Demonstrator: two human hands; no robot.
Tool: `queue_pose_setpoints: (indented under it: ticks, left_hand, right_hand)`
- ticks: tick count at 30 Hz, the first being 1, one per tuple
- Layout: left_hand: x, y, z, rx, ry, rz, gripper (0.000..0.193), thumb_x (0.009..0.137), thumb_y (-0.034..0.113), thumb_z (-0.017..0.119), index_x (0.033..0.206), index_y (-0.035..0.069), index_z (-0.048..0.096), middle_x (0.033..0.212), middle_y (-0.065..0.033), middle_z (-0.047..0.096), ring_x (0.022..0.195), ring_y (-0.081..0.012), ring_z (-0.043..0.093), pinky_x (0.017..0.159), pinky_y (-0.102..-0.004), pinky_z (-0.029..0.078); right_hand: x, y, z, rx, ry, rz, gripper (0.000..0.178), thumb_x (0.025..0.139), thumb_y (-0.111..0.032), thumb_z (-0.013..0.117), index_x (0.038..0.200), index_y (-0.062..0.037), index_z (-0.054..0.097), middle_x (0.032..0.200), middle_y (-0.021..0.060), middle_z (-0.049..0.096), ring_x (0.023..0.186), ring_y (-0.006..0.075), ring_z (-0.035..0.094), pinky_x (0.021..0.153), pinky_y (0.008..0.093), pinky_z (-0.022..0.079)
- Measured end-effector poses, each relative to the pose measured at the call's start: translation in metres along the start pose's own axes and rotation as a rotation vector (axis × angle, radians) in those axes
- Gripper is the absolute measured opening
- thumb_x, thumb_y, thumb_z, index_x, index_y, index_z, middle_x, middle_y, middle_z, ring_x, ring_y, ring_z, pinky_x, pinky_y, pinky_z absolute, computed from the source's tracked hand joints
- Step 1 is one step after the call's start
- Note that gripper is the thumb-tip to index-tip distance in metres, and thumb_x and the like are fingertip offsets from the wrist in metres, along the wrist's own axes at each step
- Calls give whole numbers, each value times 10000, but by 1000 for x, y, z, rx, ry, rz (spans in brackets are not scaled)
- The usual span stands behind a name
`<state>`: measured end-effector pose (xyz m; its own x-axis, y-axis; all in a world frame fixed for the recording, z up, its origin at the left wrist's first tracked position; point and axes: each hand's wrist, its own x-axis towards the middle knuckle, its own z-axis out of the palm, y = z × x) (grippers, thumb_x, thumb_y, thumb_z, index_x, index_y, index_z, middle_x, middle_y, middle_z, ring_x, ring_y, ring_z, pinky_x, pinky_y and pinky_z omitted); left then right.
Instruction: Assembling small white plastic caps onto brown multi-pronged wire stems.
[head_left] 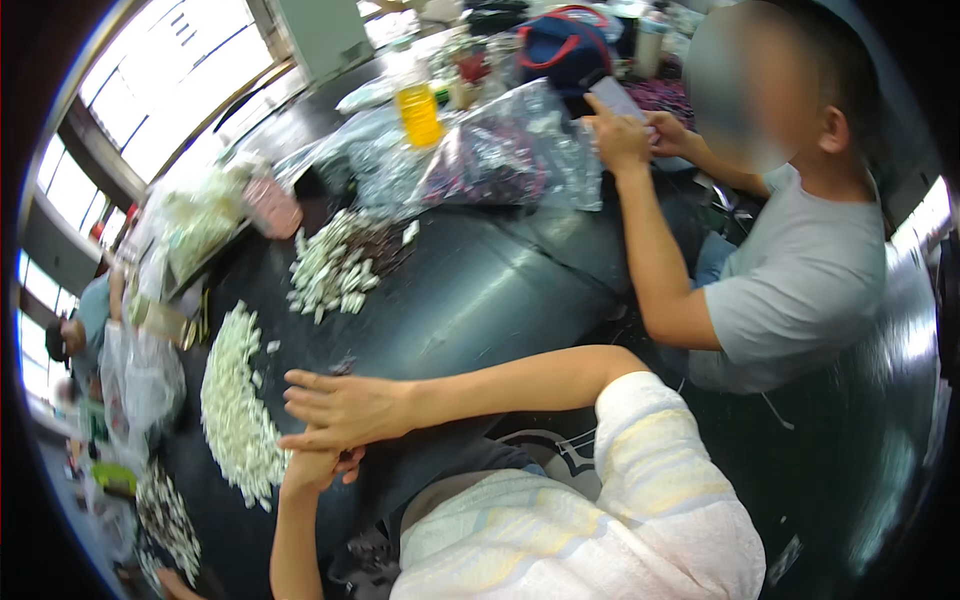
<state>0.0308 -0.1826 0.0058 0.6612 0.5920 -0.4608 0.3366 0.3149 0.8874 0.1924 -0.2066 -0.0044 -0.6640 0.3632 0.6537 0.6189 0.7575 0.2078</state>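
My right hand (pixel 350 408) reaches across from the right, palm down, with its fingers stretched out and somewhat spread. Just under it is my left hand (pixel 310 468), partly covered by the right one. Its visible fingertips are curled, and whatever they may hold is hidden. Both hands are above the dark table, beside a long pile of small white pieces (pixel 235 405). A few loose pieces lie between that pile and my right hand. Some small dark bits (pixel 343 366) sit just beyond my right hand.
Farther off is a second heap of white pieces (pixel 335 265) with brown bits. Behind it are a clear plastic bag (pixel 515 150) and a bottle of yellow liquid (pixel 418 112). White plastic bags (pixel 140 385) stand left. A seated person (pixel 800 260) at right holds a phone (pixel 617 100).
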Motion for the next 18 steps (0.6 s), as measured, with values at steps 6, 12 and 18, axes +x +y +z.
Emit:
queue_pose_setpoints:
  ticks: [6, 12, 18]
  left_hand:
    - [2, -8, -11, 53, -316, -221, 90, 853, 113, 480, 812, 39, 449, 593, -50, 435, 422, -103, 374, 323, -252, 341]
    - [-14, 4, 2, 208, -353, -290, 169, 802, 117, 561, 708, -4, 489, 634, -63, 513, 463, -129, 518, 366, -240, 387]
    - [-27, 23, -2, 222, -390, -288, 378, 759, 247, 689, 931, -44, 520, 639, -68, 566, 546, -158, 611, 453, -236, 465]
  right_hand:
    - [-12, -18, 7, 363, -153, 111, 612, 802, -281, 534, 1357, -139, 318, 690, 128, 567, 543, 243, 591, 512, 342, 496]
    - [-15, -30, -3, 270, -315, 48, 576, 839, -308, 495, 1358, -123, 324, 575, 92, 510, 410, 193, 524, 381, 307, 435]
    - [-16, -25, 6, 63, -241, 25, 544, 809, -262, 511, 1312, -86, 402, 509, 18, 424, 398, 128, 467, 379, 266, 399]
